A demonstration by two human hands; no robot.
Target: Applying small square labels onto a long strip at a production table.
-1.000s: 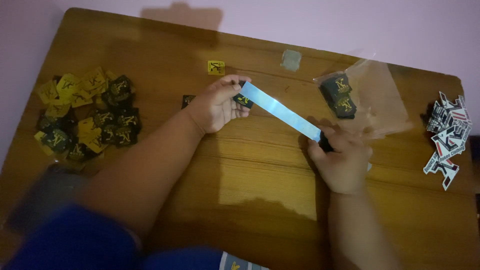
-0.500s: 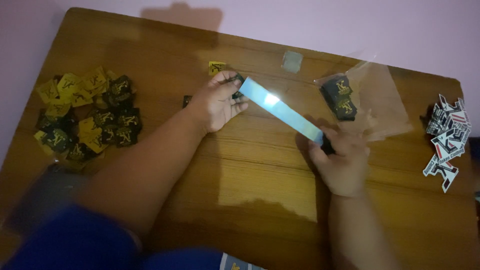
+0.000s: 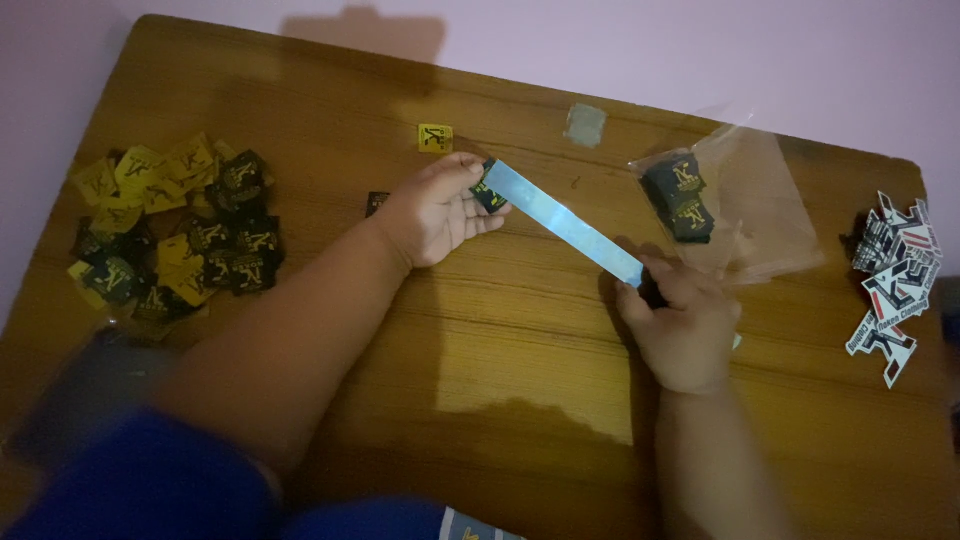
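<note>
On the wooden tabletop (image 3: pixel 520 380), a narrow clear strip (image 3: pixel 563 221) runs diagonally from upper left to lower right, its ends pinched by the left hand (image 3: pixel 437 209) and the right hand (image 3: pixel 682 322), just above the wood.

The right hand (image 3: pixel 680 325) hides the clear strip's (image 3: pixel 565 220) near end; a blurred blue sleeve (image 3: pixel 140 480) leaves the near edge.
</note>
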